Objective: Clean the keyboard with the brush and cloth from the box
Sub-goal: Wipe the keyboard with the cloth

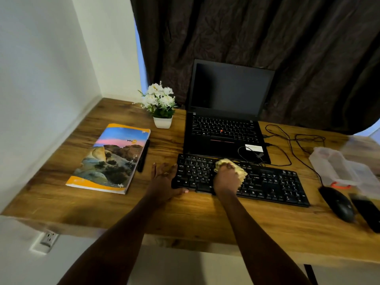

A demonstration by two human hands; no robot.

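A black keyboard (267,182) lies on the wooden desk in front of an open laptop. My right hand (227,177) is closed on a yellow cloth (239,170) and presses it onto the keys left of the keyboard's middle. My left hand (164,179) holds the keyboard's left end, thumb at the front edge and fingers spread on the desk beside it. A clear plastic box (337,167) stands at the right of the desk, blurred. Something with an orange-red part (340,185) lies at the box's near side; I cannot tell whether it is the brush.
A black laptop (226,112) stands behind the keyboard, with cables (287,140) trailing to its right. A black mouse (339,204) and a dark phone (368,210) lie at the right front. At the left are a colourful book (111,159), a black pen (144,155) and a potted flower (161,105).
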